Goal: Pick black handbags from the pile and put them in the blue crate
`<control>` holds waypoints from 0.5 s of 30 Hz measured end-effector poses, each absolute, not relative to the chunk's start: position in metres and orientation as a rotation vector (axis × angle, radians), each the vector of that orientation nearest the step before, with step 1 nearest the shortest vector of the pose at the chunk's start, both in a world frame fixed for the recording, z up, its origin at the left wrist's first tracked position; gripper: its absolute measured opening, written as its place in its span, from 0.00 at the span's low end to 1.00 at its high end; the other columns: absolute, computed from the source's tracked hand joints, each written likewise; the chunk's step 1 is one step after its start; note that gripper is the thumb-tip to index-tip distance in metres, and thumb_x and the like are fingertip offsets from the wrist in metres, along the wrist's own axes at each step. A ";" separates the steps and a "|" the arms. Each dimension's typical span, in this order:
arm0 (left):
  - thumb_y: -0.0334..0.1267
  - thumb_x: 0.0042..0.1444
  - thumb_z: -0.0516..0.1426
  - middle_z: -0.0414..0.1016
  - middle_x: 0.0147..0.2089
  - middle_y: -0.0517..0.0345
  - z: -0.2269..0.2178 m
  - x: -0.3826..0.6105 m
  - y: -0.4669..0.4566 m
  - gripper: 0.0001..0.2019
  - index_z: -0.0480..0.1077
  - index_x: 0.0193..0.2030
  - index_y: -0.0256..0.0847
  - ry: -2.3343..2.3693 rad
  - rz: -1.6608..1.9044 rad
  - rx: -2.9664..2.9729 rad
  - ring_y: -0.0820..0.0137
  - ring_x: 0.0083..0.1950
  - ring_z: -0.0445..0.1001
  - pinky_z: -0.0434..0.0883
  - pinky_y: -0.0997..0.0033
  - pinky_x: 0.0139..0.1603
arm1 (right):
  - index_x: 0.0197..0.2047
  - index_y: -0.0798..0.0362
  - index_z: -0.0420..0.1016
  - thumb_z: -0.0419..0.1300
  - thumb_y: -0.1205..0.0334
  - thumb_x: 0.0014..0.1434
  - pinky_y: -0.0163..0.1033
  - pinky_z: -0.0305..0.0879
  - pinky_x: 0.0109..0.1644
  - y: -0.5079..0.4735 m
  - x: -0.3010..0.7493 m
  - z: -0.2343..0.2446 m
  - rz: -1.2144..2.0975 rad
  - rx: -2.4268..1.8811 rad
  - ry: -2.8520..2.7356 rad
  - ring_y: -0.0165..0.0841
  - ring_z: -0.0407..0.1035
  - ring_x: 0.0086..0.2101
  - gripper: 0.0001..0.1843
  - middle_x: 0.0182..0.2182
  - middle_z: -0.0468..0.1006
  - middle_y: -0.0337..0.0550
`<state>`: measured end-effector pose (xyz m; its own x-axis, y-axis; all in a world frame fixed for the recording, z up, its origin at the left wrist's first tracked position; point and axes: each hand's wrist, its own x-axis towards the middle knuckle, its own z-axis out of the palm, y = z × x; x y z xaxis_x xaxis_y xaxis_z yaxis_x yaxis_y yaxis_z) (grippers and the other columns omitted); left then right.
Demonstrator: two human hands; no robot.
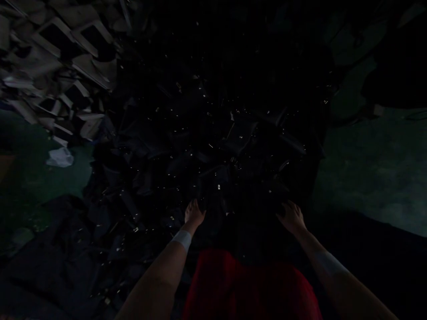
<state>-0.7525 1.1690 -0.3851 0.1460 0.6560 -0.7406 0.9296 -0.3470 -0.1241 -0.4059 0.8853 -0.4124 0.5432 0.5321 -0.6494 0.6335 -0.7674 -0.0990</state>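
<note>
Looked down in deep gloom on a green floor (376, 169), largely covered. Saw across the middle a broad heap of dark, pouch-like pieces (187, 171), flecked with small glints, and at upper left a smaller heap of pale-edged pieces (56, 58). Noted dark cloth-like material (53, 249) at lower left and red clothing (250, 289) at the near edge, between the forearms.

Located one dark piece (213, 174) in the near part of the dark heap, between the hands and slightly beyond. Judged it closer to the left hand (194, 214), and farther, across a dark gap, from the right hand (292, 218). Could not trace its long axis in such poor light. Found the hands well apart from each other, both stretched forward over the heap, the right with thumb spread from fingers. Could not tell, for either, gripping from merely resting.

Spotted a crumpled whitish plastic bag (60, 157) on the floor below the pale heap, a pale band (183, 238) on each forearm and, smallest, a light tag-like rectangle (219, 187) at the dark piece.
</note>
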 end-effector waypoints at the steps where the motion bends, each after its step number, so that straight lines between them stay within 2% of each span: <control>1: 0.45 0.63 0.56 0.53 0.73 0.34 -0.400 -0.751 1.184 0.39 0.48 0.73 0.24 1.524 -1.050 2.067 0.53 0.74 0.53 0.54 0.59 0.72 | 0.65 0.63 0.68 0.60 0.52 0.58 0.51 0.53 0.69 0.899 -0.398 -0.430 -1.085 2.540 0.985 0.50 0.53 0.66 0.36 0.67 0.59 0.59; 5: 0.46 0.62 0.57 0.52 0.73 0.35 -0.467 -0.729 1.242 0.40 0.47 0.74 0.24 1.495 -1.088 2.073 0.50 0.74 0.53 0.54 0.56 0.72 | 0.67 0.66 0.64 0.62 0.58 0.57 0.53 0.52 0.69 0.943 -0.361 -0.511 -1.198 2.275 1.063 0.53 0.52 0.66 0.37 0.68 0.58 0.62; 8: 0.45 0.61 0.59 0.47 0.75 0.35 -0.524 -0.701 1.278 0.43 0.45 0.75 0.26 1.432 -1.074 2.126 0.50 0.75 0.50 0.52 0.55 0.74 | 0.67 0.68 0.62 0.62 0.69 0.55 0.53 0.50 0.71 0.972 -0.333 -0.578 -1.228 2.104 1.253 0.53 0.49 0.68 0.38 0.69 0.55 0.64; 11: 0.42 0.56 0.66 0.50 0.75 0.35 -0.582 -0.673 1.309 0.46 0.47 0.74 0.28 1.365 -1.009 2.224 0.50 0.75 0.51 0.54 0.53 0.73 | 0.67 0.69 0.62 0.64 0.76 0.49 0.57 0.45 0.72 0.995 -0.310 -0.643 -1.241 1.979 1.399 0.55 0.50 0.67 0.41 0.68 0.57 0.67; 15: 0.44 0.46 0.72 0.50 0.74 0.38 -0.635 -0.642 1.346 0.54 0.48 0.72 0.26 1.337 -0.934 2.263 0.50 0.73 0.53 0.55 0.51 0.72 | 0.63 0.75 0.66 0.71 0.73 0.42 0.54 0.44 0.70 1.012 -0.294 -0.706 -1.357 1.785 1.417 0.55 0.54 0.64 0.44 0.61 0.65 0.71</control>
<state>-0.6417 1.3459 -0.6348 0.3373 0.6385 -0.6918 0.8692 -0.4934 -0.0315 -0.2945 1.0116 -0.7062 -0.0301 0.4363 -0.8993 0.9175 -0.3450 -0.1981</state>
